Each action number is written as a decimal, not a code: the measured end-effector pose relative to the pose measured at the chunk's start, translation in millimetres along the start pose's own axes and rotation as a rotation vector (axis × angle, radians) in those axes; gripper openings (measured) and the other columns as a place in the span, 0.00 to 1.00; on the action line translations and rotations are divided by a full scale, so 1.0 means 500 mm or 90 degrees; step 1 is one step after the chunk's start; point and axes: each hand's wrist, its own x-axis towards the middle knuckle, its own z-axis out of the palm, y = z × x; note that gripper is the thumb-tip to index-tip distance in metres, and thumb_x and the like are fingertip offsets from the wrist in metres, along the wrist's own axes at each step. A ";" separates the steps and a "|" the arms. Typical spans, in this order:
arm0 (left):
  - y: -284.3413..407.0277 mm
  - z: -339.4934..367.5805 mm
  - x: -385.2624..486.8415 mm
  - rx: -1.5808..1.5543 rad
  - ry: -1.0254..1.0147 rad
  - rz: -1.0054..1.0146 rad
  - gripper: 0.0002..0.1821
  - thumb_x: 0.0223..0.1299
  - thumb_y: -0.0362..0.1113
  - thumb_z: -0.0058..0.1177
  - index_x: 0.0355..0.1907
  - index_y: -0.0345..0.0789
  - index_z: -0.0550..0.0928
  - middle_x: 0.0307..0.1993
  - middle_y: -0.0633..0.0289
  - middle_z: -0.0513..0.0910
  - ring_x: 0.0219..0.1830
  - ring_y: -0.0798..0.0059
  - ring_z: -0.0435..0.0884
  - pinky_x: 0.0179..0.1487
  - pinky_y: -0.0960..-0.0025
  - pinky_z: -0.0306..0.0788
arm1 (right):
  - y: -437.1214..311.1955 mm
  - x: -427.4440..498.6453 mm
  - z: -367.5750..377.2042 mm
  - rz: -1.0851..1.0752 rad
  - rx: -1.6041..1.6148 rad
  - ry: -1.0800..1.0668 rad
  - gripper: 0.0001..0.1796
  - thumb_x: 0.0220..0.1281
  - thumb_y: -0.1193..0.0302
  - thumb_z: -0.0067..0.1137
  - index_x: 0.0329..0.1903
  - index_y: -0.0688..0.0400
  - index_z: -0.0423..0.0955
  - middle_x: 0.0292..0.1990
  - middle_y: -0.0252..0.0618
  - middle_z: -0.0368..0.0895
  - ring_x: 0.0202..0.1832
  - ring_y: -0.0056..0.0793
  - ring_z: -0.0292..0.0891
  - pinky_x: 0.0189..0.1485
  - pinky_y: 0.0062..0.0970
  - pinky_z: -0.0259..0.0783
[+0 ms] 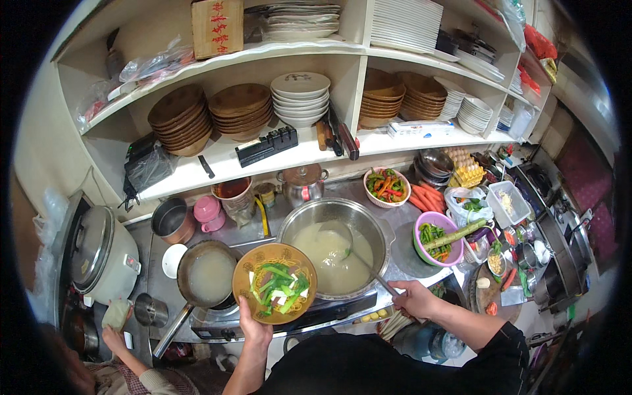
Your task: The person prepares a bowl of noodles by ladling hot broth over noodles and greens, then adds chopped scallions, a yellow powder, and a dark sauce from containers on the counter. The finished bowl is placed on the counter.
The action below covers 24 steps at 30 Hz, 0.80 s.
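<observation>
My left hand (256,323) grips the near edge of a brown bowl (241,311). In the bowl lie yellow noodles (303,270), green leafy vegetables (278,291), white pieces and some reddish-brown slices. My right hand (412,299) is closed around the handle of a metal ladle (370,269). The ladle's head is dipped in cloudy pale broth (321,242) inside a large steel pot (386,224). Left of the bowl, a long-handled pan (210,276) with whitish liquid sits on the stove (207,323).
At lower left, another person's hand (114,339) holds a pale object (117,315) near a rice cooker (121,256) and a steel cup (151,310). A purple basket (456,252) of green peppers stands right of the pot. Stacked bowls (300,98) and knives (348,140) line the shelf above.
</observation>
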 end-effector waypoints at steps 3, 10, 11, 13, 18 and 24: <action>0.001 -0.015 0.007 -0.013 -0.003 -0.013 0.32 0.77 0.57 0.31 0.71 0.35 0.62 0.67 0.54 0.70 0.67 0.58 0.70 0.70 0.53 0.64 | -0.029 -0.018 0.018 0.236 0.479 -0.103 0.23 0.73 0.79 0.43 0.68 0.60 0.63 0.31 0.40 0.73 0.20 0.20 0.64 0.19 0.21 0.63; 0.004 -0.048 0.025 0.005 -0.009 -0.024 0.34 0.75 0.60 0.34 0.72 0.39 0.62 0.69 0.56 0.69 0.68 0.57 0.70 0.70 0.51 0.65 | -0.064 -0.089 0.068 0.242 0.764 -0.162 0.25 0.72 0.81 0.41 0.69 0.61 0.60 0.34 0.45 0.72 0.18 0.20 0.63 0.16 0.18 0.61; 0.004 -0.049 0.027 0.000 -0.015 -0.032 0.34 0.75 0.60 0.34 0.72 0.39 0.62 0.68 0.56 0.69 0.68 0.57 0.70 0.69 0.51 0.66 | -0.073 -0.100 0.067 0.222 0.710 -0.150 0.26 0.72 0.80 0.41 0.71 0.61 0.57 0.33 0.43 0.72 0.18 0.20 0.62 0.17 0.19 0.60; 0.005 -0.047 0.032 -0.008 -0.033 -0.043 0.34 0.75 0.60 0.34 0.72 0.39 0.62 0.68 0.56 0.70 0.67 0.58 0.70 0.69 0.51 0.66 | -0.095 -0.120 0.062 0.182 0.601 -0.125 0.30 0.72 0.79 0.42 0.75 0.61 0.51 0.31 0.40 0.71 0.16 0.19 0.61 0.18 0.21 0.60; 0.007 -0.022 0.043 0.025 -0.017 -0.048 0.34 0.74 0.60 0.36 0.71 0.38 0.63 0.66 0.57 0.71 0.67 0.59 0.71 0.69 0.52 0.66 | -0.152 -0.159 0.050 0.099 0.521 -0.063 0.28 0.72 0.80 0.43 0.73 0.63 0.56 0.30 0.41 0.71 0.16 0.22 0.63 0.16 0.22 0.59; 0.005 0.020 0.055 0.019 0.001 -0.074 0.31 0.76 0.57 0.38 0.66 0.34 0.67 0.61 0.55 0.75 0.63 0.64 0.75 0.65 0.58 0.71 | -0.196 -0.195 0.045 0.049 0.543 -0.070 0.29 0.72 0.79 0.45 0.74 0.58 0.57 0.30 0.41 0.72 0.16 0.21 0.63 0.16 0.22 0.60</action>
